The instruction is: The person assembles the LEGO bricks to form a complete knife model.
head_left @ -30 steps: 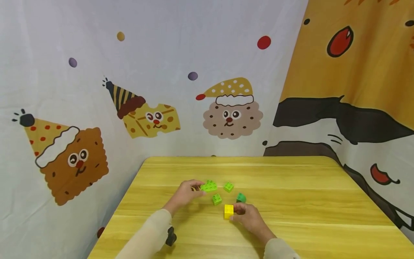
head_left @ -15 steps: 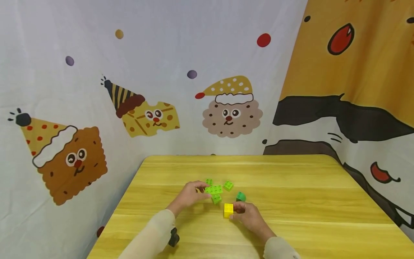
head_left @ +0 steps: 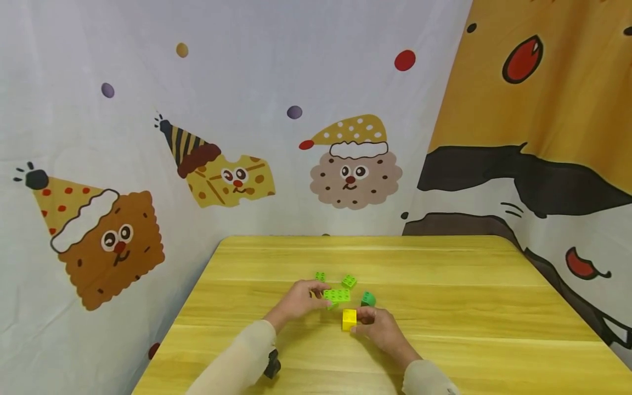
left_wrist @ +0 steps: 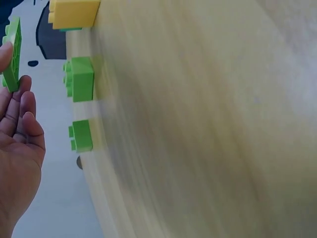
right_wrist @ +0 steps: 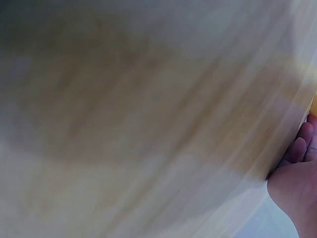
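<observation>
My left hand (head_left: 302, 299) pinches a flat light-green building brick (head_left: 337, 295) by its left end. The left wrist view shows this thin studded brick (left_wrist: 13, 59) raised off the tabletop, between thumb and fingers. Just right of it and nearer to me, my right hand (head_left: 384, 329) grips a yellow brick (head_left: 349, 319) from its right side. That brick appears to rest on the table. In the right wrist view only an edge of the yellow brick (right_wrist: 314, 106) shows. A small light-green brick (head_left: 333, 307) is partly hidden under the flat one.
Two more small light-green bricks (head_left: 349, 281) (head_left: 320, 276) stand farther back on the wooden table (head_left: 444, 285). A dark-green rounded brick (head_left: 368, 299) sits just behind the right hand. A printed cloth (head_left: 247, 66) hangs behind the table's far edge.
My left hand has carried the flat light-green brick right and toward me, uncovering a small brick behind and covering another. The right hand has kept its grip on the yellow brick, almost still.
</observation>
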`<state>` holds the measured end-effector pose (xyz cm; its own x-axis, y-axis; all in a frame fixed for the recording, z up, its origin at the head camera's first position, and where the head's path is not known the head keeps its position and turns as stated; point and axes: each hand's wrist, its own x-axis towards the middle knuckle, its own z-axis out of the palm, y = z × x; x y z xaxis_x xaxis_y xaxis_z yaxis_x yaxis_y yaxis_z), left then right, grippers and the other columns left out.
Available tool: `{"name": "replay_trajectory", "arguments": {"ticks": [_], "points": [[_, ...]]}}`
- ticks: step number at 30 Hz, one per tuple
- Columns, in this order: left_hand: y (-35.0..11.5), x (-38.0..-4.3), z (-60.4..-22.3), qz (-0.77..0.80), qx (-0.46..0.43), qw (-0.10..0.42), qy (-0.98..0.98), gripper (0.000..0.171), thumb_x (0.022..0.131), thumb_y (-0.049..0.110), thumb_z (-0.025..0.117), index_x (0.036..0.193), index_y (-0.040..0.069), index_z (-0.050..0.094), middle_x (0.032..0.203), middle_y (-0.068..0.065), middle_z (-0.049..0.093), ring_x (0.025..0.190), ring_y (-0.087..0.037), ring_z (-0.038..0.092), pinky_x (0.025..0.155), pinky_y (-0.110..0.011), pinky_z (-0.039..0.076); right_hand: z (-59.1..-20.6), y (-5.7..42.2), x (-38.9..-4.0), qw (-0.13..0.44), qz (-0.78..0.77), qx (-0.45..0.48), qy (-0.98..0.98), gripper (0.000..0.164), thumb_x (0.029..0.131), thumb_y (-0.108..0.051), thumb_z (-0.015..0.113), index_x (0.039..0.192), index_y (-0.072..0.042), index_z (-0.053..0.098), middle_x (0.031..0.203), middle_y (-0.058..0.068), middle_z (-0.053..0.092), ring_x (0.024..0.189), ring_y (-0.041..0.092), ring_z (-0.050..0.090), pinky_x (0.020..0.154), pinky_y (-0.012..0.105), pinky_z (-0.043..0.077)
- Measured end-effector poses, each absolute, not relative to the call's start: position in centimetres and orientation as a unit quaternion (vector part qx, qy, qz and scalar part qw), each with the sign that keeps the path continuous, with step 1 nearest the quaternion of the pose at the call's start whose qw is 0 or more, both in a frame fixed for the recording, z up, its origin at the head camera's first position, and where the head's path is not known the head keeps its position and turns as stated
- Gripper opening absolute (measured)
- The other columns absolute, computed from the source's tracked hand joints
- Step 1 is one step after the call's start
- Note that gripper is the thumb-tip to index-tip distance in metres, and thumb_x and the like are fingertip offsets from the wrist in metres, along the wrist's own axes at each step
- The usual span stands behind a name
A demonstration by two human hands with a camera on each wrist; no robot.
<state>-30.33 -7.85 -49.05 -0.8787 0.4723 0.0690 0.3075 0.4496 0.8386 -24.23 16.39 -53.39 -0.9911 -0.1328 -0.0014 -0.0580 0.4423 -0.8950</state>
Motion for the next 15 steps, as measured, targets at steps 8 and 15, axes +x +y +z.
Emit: {"name": "replay_trajectory", "arguments": {"ticks": [8,15], "points": [[-7.0,-30.0,-49.7,0.463,0.235,0.092,0.85,0.032,0.084,0.032,0.081,0.113,0.02,0.073,0.098,0.003,0.066,0.089,-0.018,0.057,0.07,-0.03,0.048,-53.4,16.4,-24.3,0.036,-0.523,-0.061,0.849,0.035,0.079,-0.014,0.085,0.11,-0.002,0.072,0.104,0.005,0.071,0.094,0.019,0.062,0.086,0.041,0.052],[-6.5,-29.8,-50.0,0.453,0.241,0.1,0.852,0.028,0.085,0.035,0.081,0.11,0.025,0.074,0.094,0.01,0.065,0.087,-0.014,0.057,0.069,-0.03,0.048,-53.3,16.4,-24.2,0.041,-0.521,-0.061,0.85,0.036,0.079,-0.014,0.084,0.111,-0.001,0.071,0.105,0.005,0.07,0.095,0.021,0.062,0.086,0.042,0.052]]}}
